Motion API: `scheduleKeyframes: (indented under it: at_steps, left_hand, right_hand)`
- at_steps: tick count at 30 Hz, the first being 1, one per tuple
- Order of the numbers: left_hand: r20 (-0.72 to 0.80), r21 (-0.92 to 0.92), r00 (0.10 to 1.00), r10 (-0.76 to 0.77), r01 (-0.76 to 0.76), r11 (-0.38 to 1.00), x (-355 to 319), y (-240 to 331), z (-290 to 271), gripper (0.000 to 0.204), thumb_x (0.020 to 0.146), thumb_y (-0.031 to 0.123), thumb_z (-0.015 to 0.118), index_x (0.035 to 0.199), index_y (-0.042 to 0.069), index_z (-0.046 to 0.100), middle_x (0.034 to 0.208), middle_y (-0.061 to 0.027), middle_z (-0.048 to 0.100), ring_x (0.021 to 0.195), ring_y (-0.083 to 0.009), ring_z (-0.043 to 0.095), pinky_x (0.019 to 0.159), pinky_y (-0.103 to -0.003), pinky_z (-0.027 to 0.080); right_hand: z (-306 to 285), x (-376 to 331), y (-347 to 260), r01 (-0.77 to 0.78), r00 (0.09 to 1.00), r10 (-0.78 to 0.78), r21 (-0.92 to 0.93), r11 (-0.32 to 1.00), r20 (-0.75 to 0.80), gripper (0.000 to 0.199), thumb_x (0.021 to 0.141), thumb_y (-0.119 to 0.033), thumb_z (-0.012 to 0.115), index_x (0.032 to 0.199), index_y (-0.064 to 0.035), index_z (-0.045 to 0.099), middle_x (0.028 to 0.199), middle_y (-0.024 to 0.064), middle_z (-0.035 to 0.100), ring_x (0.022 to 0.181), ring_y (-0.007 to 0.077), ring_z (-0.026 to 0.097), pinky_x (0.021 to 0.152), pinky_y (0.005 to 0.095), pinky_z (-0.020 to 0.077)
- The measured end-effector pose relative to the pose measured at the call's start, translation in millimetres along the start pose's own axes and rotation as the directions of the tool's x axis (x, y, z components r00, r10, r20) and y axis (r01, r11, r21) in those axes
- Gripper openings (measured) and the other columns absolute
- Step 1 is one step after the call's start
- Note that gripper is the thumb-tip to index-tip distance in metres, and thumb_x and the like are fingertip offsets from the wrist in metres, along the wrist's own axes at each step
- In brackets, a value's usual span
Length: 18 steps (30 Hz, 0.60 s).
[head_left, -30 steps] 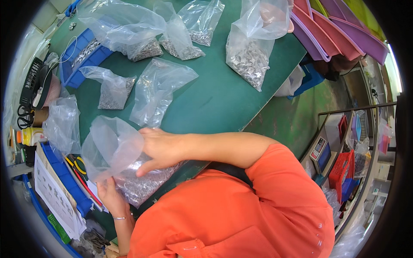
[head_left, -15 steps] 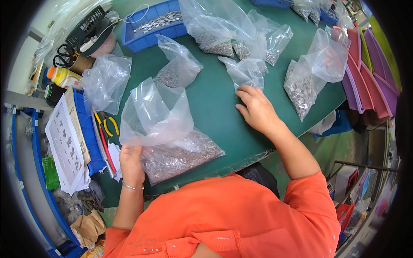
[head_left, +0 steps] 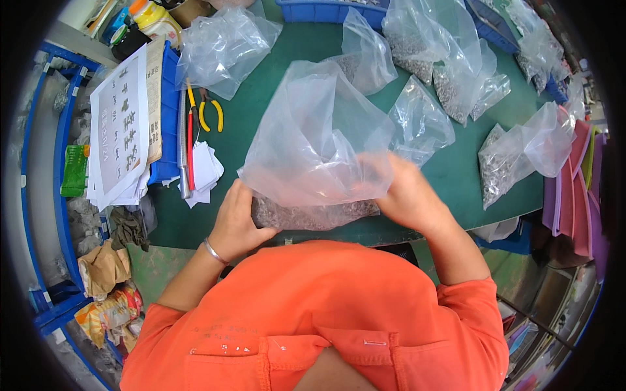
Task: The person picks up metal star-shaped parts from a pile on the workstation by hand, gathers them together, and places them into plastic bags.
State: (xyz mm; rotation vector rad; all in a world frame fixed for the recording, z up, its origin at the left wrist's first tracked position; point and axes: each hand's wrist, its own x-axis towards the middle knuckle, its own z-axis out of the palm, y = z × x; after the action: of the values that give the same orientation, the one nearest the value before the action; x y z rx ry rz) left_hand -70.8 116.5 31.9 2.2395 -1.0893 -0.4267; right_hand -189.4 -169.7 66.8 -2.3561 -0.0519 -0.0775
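Observation:
A large clear plastic bag (head_left: 313,137) of small grey metal parts lies at the table's near edge, its slack upper part standing up and folding over. My left hand (head_left: 239,220) is closed at the bag's lower left corner, with the thumb near the table edge. On the other side my right hand (head_left: 407,195) grips the bag's film; its fingertips are partly behind the plastic and slightly blurred. Just beyond that hand lies a smaller clear bag (head_left: 420,124). Behind the large bag, another bag of parts (head_left: 368,55) leans on the green table (head_left: 261,85).
Further filled bags (head_left: 450,85) stand at the back right, and one (head_left: 502,166) lies near the right edge. Blue bins (head_left: 332,11) line the far side. On the left are yellow-handled pliers (head_left: 210,116), papers (head_left: 205,171) and a printed sheet (head_left: 120,124). Coloured folders (head_left: 574,189) stand at right.
My right hand has left the small bag and come back to the large bag's right side. My left hand has shifted along its left corner. The view has turned left.

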Motion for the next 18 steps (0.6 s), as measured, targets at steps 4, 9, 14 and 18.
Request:
scheduleKeyframes:
  at_steps: [4,9,14,18]
  left_hand:
    - [-0.026,-0.059,0.999,-0.037,0.036,0.998,0.1,4.1,-2.4,0.081,0.056,0.016,0.077,0.126,-0.001,0.040,0.099,-0.0174,0.048,0.092,-0.0367,0.049,0.079,-0.038,0.043]
    - [-0.093,-0.065,0.996,0.009,-0.015,0.998,-0.1,1.4,4.3,0.082,0.056,0.017,0.077,0.127,0.000,0.040,0.100,-0.0169,0.049,0.093,-0.0357,0.049,0.082,-0.039,0.042]
    - [-0.085,-0.095,0.996,-0.005,-0.003,0.995,-5.4,-4.7,7.3,0.085,0.055,0.018,0.080,0.128,0.001,0.040,0.101,-0.0153,0.051,0.094,-0.0345,0.049,0.084,-0.040,0.041]
    - [-0.065,-0.113,0.998,-0.016,0.008,0.994,-3.4,-7.3,7.0,0.087,0.055,0.019,0.081,0.129,0.002,0.040,0.100,-0.0143,0.051,0.093,-0.0340,0.050,0.083,-0.039,0.041]
  right_hand:
    - [-31.1,56.9,-13.8,-0.018,0.867,-0.171,-0.372,0.928,-0.468,0.061,0.064,-0.003,0.076,0.119,-0.0036,0.049,0.127,0.0226,0.043,0.110,0.0421,0.046,0.093,0.0439,0.0398]
    - [-38.7,118.0,36.3,-0.279,0.795,-0.049,-0.436,0.856,-0.605,0.056,0.068,-0.009,0.076,0.118,-0.0030,0.053,0.130,0.0252,0.045,0.110,0.0402,0.051,0.088,0.0443,0.0437]
    - [-68.9,167.7,58.5,-0.293,0.862,0.239,-0.055,0.954,-0.447,0.026,0.078,-0.018,0.067,0.094,0.0020,0.063,0.086,0.0190,0.065,0.083,0.0317,0.064,0.074,0.0389,0.0486]
    - [-81.5,191.8,51.9,-0.196,0.765,0.252,0.158,0.968,-0.592,0.024,0.080,-0.019,0.066,0.090,0.0026,0.064,0.079,0.0175,0.067,0.077,0.0300,0.066,0.070,0.0393,0.0487]
